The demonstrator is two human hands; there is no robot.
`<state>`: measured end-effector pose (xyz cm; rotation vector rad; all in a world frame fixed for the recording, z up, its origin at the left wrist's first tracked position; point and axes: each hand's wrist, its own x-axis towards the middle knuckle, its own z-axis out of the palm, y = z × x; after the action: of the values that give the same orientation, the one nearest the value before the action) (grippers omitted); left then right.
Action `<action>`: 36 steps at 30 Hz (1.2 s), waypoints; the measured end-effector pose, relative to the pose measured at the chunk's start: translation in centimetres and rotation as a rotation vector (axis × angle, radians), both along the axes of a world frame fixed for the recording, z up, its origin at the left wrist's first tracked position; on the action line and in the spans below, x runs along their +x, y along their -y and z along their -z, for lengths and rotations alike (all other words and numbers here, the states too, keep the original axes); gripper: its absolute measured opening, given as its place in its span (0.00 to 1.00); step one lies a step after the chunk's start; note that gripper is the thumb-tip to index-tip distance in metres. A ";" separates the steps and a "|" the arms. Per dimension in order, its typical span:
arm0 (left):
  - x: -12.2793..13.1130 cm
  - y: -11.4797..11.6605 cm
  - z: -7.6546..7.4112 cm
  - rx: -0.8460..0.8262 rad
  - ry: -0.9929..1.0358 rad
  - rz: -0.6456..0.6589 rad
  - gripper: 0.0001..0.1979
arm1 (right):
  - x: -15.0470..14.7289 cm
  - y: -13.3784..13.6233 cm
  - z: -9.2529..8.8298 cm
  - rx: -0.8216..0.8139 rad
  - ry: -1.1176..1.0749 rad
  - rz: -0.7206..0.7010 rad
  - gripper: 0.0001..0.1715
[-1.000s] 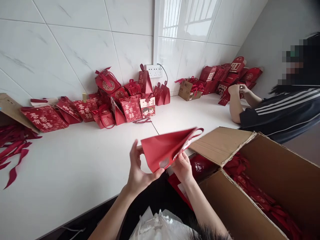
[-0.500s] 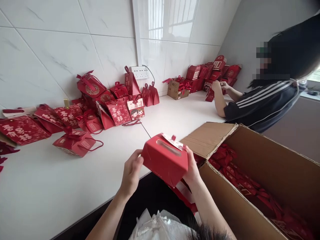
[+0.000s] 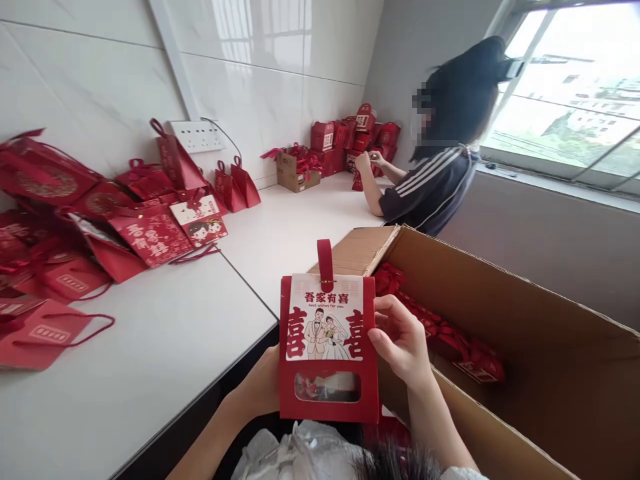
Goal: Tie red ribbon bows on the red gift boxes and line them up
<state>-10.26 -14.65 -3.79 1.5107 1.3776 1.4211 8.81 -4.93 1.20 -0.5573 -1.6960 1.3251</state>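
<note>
The red wedding favour box (image 3: 372, 393) is positioned upright between the two hands, front face towards the wearer; its loop handle (image 3: 325, 257) points upwards, its white printed panel (image 3: 300, 293) shows a bridal couple and the words "best wishes for you", and its clear window (image 3: 327, 387) sits below that panel; the right hand (image 3: 404, 343) is located at the box's right edge, about mid-height, and pinches that edge with the thumb at the front and the fingers bent at the side; the left hand (image 3: 263, 387) is located at the lower left edge, its fingers concealed behind the box, so its grip cannot be determined; the open cardboard carton (image 3: 540, 353) stands to the right of the right hand, with red ribboned boxes (image 3: 435, 327) inside; the white table (image 3: 150, 393) extends ahead and to the left, its near edge passing behind the favour box; further red gift boxes (image 3: 155, 235) are grouped on the table's left side, well apart from the left hand; a small ribbon-filled carton (image 3: 289, 173) stands near the wall; beyond it, a co-worker (image 3: 430, 183) in a dark striped top works with both hands near a stack of red boxes (image 3: 340, 140).
</note>
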 end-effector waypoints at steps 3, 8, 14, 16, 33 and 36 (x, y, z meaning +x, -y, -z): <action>0.6 -1.4 0.2 0.030 -0.163 0.276 0.22 | 3.0 0.5 -0.3 -0.086 0.061 0.019 0.14; 2.7 -5.2 0.1 0.120 -0.498 0.282 0.31 | 11.5 0.6 -1.5 -0.226 0.150 0.446 0.22; 5.9 -9.8 1.8 0.254 -0.868 0.135 0.24 | 21.7 -2.8 -1.7 -0.178 0.521 1.035 0.10; 6.1 -10.4 2.6 0.254 -0.869 0.118 0.20 | 23.4 -4.3 0.3 -0.296 0.687 0.950 0.10; 5.5 -10.4 3.7 0.284 -0.811 0.120 0.16 | 26.2 -7.9 15.4 -1.140 0.331 0.992 0.08; 5.5 -10.6 4.0 0.298 -0.781 0.110 0.17 | 26.7 -7.6 15.1 -1.138 0.265 0.950 0.07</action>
<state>-4.80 -4.04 -7.78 2.4638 1.5038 1.0247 35.46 2.69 -13.86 -1.9435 -0.4633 1.3560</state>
